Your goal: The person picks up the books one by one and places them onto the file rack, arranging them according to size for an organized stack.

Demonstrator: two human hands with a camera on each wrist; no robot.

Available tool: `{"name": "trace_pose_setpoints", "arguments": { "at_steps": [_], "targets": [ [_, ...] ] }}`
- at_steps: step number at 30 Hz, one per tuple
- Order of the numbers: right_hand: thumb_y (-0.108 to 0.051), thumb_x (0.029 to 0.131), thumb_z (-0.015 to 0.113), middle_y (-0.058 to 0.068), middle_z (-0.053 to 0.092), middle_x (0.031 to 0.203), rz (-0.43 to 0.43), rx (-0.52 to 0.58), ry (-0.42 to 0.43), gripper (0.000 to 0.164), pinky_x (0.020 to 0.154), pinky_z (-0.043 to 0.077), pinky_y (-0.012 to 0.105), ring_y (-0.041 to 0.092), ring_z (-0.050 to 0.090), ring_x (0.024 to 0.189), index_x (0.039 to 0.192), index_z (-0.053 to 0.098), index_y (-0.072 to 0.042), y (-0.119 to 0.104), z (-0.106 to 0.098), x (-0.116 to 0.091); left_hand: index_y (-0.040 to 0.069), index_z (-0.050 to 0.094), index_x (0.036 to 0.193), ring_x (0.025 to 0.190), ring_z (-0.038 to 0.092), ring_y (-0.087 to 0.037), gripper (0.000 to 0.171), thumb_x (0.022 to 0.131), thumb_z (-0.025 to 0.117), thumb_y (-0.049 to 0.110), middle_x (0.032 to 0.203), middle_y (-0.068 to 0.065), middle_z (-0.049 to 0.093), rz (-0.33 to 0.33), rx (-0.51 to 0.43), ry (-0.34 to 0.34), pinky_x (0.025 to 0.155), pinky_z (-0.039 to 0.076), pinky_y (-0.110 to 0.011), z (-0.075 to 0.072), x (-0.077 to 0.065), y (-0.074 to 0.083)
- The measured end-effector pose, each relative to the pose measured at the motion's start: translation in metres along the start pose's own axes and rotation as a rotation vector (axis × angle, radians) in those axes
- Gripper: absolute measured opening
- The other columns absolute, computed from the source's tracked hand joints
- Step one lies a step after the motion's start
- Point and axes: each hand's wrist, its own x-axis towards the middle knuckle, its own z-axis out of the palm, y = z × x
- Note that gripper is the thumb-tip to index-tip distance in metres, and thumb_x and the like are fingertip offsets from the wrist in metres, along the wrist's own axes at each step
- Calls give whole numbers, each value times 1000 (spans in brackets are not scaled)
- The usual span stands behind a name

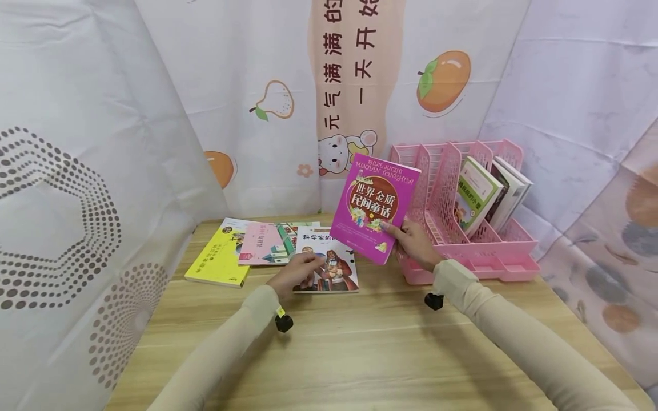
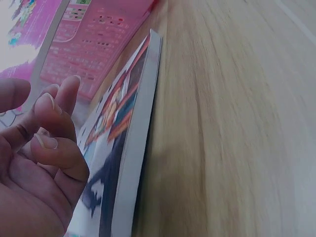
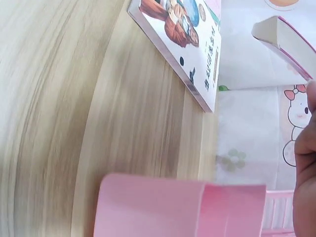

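Note:
My right hand (image 1: pixel 417 242) pinches a purple storybook (image 1: pixel 377 208) by its lower right corner, thumb on the front cover. The book is raised and tilted above the table, its cover facing me. In the right wrist view, its page edge (image 3: pixel 291 44) shows beyond the fingers. My left hand (image 1: pixel 298 271) hovers over a white book with a long-haired figure (image 1: pixel 339 274) on its cover. Loosely curled and holding nothing, its fingers (image 2: pixel 59 153) show close over that book in the left wrist view.
Left of the white book lie a pink book (image 1: pixel 262 245) and a yellow book (image 1: pixel 218 257), partly overlapping. A pink slotted book rack (image 1: pixel 437 257) stands at the right, with several books, including a green one (image 1: pixel 475 194), upright in its right compartments. Printed curtains hang behind the wooden table (image 1: pixel 360 348).

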Motion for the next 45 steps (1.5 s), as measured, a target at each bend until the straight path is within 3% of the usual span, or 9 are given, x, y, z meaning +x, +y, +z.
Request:
{"name": "trace_pose_setpoints", "arguments": {
  "at_steps": [2, 10, 15, 21, 24, 29, 33, 38, 45],
  "targets": [
    [-48, 104, 58, 17, 69, 75, 2, -29, 24, 52, 44, 48, 37, 16, 56, 49, 125, 65, -1, -2, -4, 0, -4, 64, 123, 53, 48, -9, 44, 108, 55, 36, 98, -15, 73, 13, 13, -9, 46, 37, -22, 3, 3, 3],
    [-47, 105, 57, 16, 74, 101, -38, -72, 89, 55, 46, 47, 33, 18, 60, 59, 140, 56, -4, -5, -19, -3, -3, 65, 123, 59, 49, -11, 41, 108, 56, 34, 97, -14, 72, 40, 42, -59, 51, 40, -24, 21, 17, 9],
    [-53, 103, 57, 16, 72, 90, -10, -83, 168, 59, 49, 52, 36, 14, 57, 56, 134, 61, -4, -5, -28, -7, -4, 66, 118, 55, 47, -10, 43, 106, 60, 37, 98, -17, 73, 43, 30, -59, 48, 37, -24, 35, 25, 16],
    [-54, 103, 56, 14, 69, 80, -23, -143, 235, 57, 49, 51, 35, 18, 59, 57, 122, 66, -2, -4, -41, -15, -1, 67, 112, 52, 46, -8, 36, 107, 58, 33, 97, -21, 73, 42, -67, -100, 46, 36, -22, 55, 39, 20],
    [-52, 104, 56, 16, 70, 81, -56, -165, 254, 55, 47, 50, 32, 22, 60, 57, 120, 67, -1, -4, -47, -18, 4, 68, 106, 49, 44, -7, 30, 107, 58, 33, 91, -12, 73, 53, -71, -109, 43, 31, -23, 65, 45, 23],
    [-45, 106, 54, 18, 74, 95, -95, -181, 300, 50, 55, 56, 34, 22, 68, 66, 124, 67, 0, -4, -56, -23, -1, 68, 110, 51, 46, -10, 37, 105, 60, 35, 88, -6, 73, 74, -61, -127, 44, 32, -23, 82, 54, 28],
    [-34, 109, 53, 23, 73, 96, -100, -201, 330, 44, 55, 55, 34, 33, 69, 68, 122, 67, 5, -19, -60, -33, -4, 67, 114, 54, 48, -11, 41, 105, 61, 36, 88, -7, 74, 95, -35, -141, 46, 35, -24, 94, 62, 32],
    [-43, 108, 53, 19, 72, 90, -90, -262, 411, 47, 52, 53, 32, 40, 66, 68, 121, 67, 0, -4, -71, -31, -1, 68, 112, 55, 48, -10, 38, 106, 59, 36, 88, -6, 74, 108, -21, -164, 46, 36, -24, 106, 71, 39],
    [-52, 104, 55, 14, 70, 73, -114, -335, 545, 53, 48, 48, 27, 32, 64, 57, 105, 70, -1, 11, -81, -30, 2, 69, 108, 54, 48, -10, 37, 106, 58, 38, 96, -15, 74, 112, -16, -173, 45, 34, -22, 120, 83, 44]
  ]
}}
